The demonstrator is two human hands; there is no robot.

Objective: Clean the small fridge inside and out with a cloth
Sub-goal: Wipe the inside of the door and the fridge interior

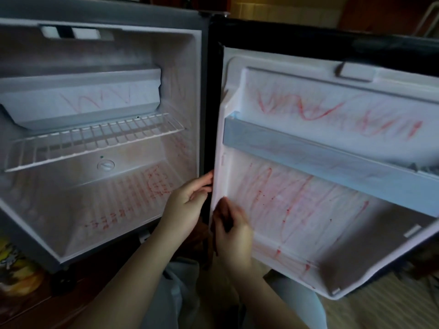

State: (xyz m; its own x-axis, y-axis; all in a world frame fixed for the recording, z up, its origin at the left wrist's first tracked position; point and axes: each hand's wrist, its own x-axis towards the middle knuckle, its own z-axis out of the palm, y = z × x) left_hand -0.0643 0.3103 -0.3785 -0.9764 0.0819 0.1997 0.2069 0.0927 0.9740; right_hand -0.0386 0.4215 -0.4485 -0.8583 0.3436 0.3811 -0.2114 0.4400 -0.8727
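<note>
The small fridge (202, 91) stands open, its white cavity marked with red scribbles on the floor, right wall and freezer flap. The door (308, 210) swings out to the right, and its inner liner is smeared with red streaks above and below a grey door shelf (332, 157). My left hand (187, 200) pinches the white seal at the door's hinge-side edge. Just below, my right hand (234, 231) lies against the same edge and the liner. It is motion-blurred, so its grip is unclear. No cloth is visible.
A white wire shelf (95, 141) spans the cavity under the freezer box (80, 98). A yellow and orange object (16, 269) lies on the floor at the left. My knees, in pale fabric, are below the hands, over a striped mat at lower right.
</note>
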